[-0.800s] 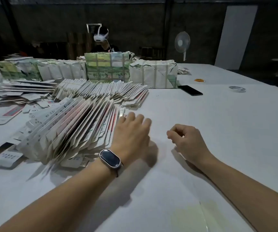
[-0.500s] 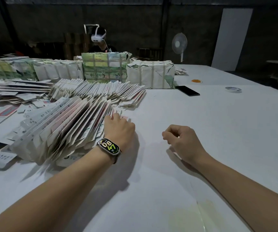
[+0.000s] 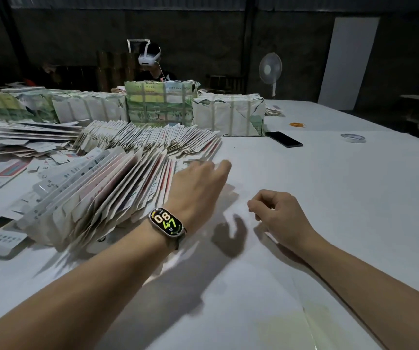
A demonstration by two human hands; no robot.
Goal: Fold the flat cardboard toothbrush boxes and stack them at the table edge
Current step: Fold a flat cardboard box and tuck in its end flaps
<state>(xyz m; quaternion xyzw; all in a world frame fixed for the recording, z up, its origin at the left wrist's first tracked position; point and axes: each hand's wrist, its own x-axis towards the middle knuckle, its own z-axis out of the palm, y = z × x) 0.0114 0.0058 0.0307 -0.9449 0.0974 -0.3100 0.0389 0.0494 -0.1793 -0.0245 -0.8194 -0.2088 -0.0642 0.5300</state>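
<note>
Fingers of my left hand [image 3: 198, 185] stretch forward and loose, blurred at the tips, hovering just beyond the right end of the near row of flat boxes [image 3: 102, 195] — they hold nothing that I can see. My watch [image 3: 167, 221] sits lit on that wrist. My right hand [image 3: 276, 213] rests on the table [image 3: 329, 185] just to the side, fingers curled into a loose fist; whether anything is tucked inside it I cannot tell.

Outward from there, the near row leans like a fanned deck, standing on edge. Behind it a second row of boxes [image 3: 152, 140] lies slanted, and loose flat pieces [image 3: 26, 145] are scattered to the left. Farther back stand wrapped bundles [image 3: 228, 114], then a phone [image 3: 285, 139], a roll of tape [image 3: 353, 138], a fan [image 3: 270, 72] and a person wearing a headset [image 3: 150, 56].

I judge this as the pick-up step: no flat box is in my grip yet, and nothing is being folded. The next move calls for pinching one single card off the end of the row without dragging its neighbours — they lean on each other and could slide — then bringing it to the bare table between my hands to fold.
</note>
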